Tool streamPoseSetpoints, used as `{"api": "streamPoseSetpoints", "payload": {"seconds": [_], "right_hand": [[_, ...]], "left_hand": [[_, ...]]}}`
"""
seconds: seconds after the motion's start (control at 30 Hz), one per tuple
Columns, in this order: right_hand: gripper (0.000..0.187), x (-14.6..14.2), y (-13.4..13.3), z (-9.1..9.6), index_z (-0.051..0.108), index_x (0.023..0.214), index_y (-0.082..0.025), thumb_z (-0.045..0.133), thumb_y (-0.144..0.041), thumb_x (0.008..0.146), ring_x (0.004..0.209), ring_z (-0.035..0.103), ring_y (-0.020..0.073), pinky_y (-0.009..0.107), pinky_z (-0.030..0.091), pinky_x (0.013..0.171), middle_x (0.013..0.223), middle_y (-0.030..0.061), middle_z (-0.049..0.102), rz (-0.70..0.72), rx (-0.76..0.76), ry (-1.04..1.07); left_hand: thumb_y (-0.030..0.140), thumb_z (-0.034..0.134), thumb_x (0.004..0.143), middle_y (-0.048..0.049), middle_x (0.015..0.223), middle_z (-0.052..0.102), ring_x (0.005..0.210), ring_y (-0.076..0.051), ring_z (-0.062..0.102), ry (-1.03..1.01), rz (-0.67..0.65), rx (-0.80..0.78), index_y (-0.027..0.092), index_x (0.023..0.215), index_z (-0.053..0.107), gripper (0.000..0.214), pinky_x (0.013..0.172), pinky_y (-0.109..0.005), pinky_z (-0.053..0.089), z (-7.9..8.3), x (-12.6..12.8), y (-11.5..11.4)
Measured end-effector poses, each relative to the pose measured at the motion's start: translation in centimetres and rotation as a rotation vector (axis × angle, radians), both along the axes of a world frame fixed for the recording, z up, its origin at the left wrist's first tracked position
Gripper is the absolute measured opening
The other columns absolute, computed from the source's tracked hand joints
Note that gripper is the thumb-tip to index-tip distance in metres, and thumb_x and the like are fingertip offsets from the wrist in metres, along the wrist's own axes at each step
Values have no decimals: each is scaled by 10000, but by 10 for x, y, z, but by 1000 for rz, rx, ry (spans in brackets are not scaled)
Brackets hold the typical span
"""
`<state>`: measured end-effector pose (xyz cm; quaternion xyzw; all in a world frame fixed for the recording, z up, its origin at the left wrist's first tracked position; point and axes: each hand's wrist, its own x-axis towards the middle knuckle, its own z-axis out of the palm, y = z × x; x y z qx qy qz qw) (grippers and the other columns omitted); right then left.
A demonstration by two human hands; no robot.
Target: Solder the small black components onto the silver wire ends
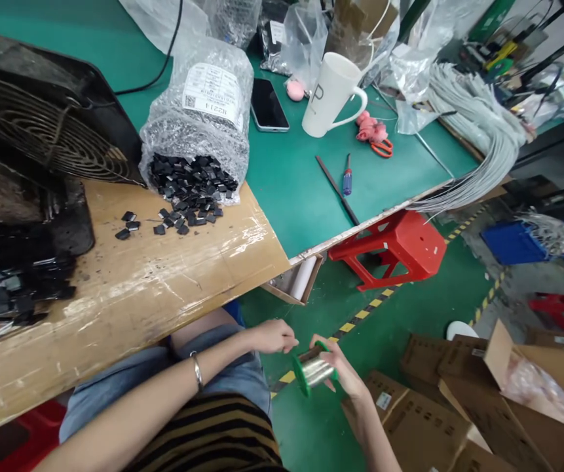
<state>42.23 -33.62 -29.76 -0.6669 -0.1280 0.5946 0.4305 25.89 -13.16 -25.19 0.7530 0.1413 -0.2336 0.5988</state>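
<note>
Over the floor beyond my lap, my right hand (344,372) grips a spool of silvery solder wire (315,371) with green end flanges. Its fingers wrap round the near flange, and the spool is tilted. Just left of it is my left hand (272,337), fingers pinched together and apart from the spool. Whatever the pinch holds, perhaps a thin wire end, is too small to make out. On the bench to the left, small black connectors (183,219) spill from a bubble-wrap bag (203,105).
A black fan (56,118) and a pile of black-ended cables (16,275) stand at left. Behind lie a phone (268,106), white mug (328,95), screwdriver (347,178) and grey cable bundle (483,137). A red stool (409,246) and cardboard boxes (409,426) occupy the floor at right.
</note>
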Motion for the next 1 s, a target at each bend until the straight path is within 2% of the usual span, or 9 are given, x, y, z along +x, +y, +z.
{"api": "streamPoseSetpoints", "payload": {"seconds": [0.07,0.13,0.23,0.37,0.43,0.6,0.8,0.87,1.0], "right_hand": [[278,0,4,-4,679,1221,-147,695,-344,1026,952,726,213,378,638,808,1166,67,713,-18,-9,-29],[304,-6,9,-13,666,1255,-154,684,-360,1031,983,723,223,392,637,827,1203,76,704,-66,-17,-56],[315,-18,9,-20,653,1277,-160,672,-368,1040,941,726,203,374,642,790,1186,81,707,-99,-37,-30],[300,-9,-3,-11,667,1253,-153,680,-360,1036,943,729,208,374,643,794,1175,74,713,-73,-48,11],[305,0,-2,-8,678,1245,-149,693,-360,1025,1003,726,241,402,639,843,1209,69,707,-67,-48,-7],[345,-2,6,-18,644,1315,-168,682,-362,1032,1051,715,241,433,632,879,1277,98,685,-103,-59,-25],[307,9,-1,-12,667,1262,-153,686,-355,1031,980,728,223,392,642,823,1204,77,707,-24,-63,29],[295,12,3,-15,678,1238,-147,695,-350,1025,982,728,231,389,641,824,1194,67,709,-1,-55,2],[339,6,7,-25,646,1306,-164,681,-361,1033,1027,719,233,420,636,859,1257,95,691,0,-33,-43]], "left_hand": [[353,686,1019,-107,1319,688,1102,-276,710,-8,15,16,174,1310,663,342,925,-482,617,1,0,0],[348,679,1024,-115,1343,678,1123,-273,702,-12,32,20,184,1321,659,340,943,-490,609,5,-2,-12],[351,678,1025,-106,1309,694,1086,-266,714,3,7,-38,178,1301,668,326,916,-470,621,2,-6,-20],[353,689,1018,-104,1295,696,1074,-270,719,16,-15,-76,166,1310,660,348,897,-469,627,-11,-6,1],[358,689,1017,-104,1314,690,1101,-281,711,1,9,-53,169,1309,664,349,920,-481,619,-10,-4,1],[350,680,1023,-110,1326,686,1103,-271,709,-18,27,-74,181,1314,662,338,928,-481,616,-2,-7,-27],[358,691,1016,-104,1311,690,1094,-280,713,24,39,-97,167,1313,661,354,912,-478,621,-17,2,-4],[357,683,1020,-104,1327,686,1109,-281,707,31,50,-78,179,1307,668,338,930,-480,615,-14,5,-12],[349,676,1026,-111,1332,685,1104,-267,708,71,64,-87,189,1312,665,327,931,-476,615,-12,-1,-33]]}}
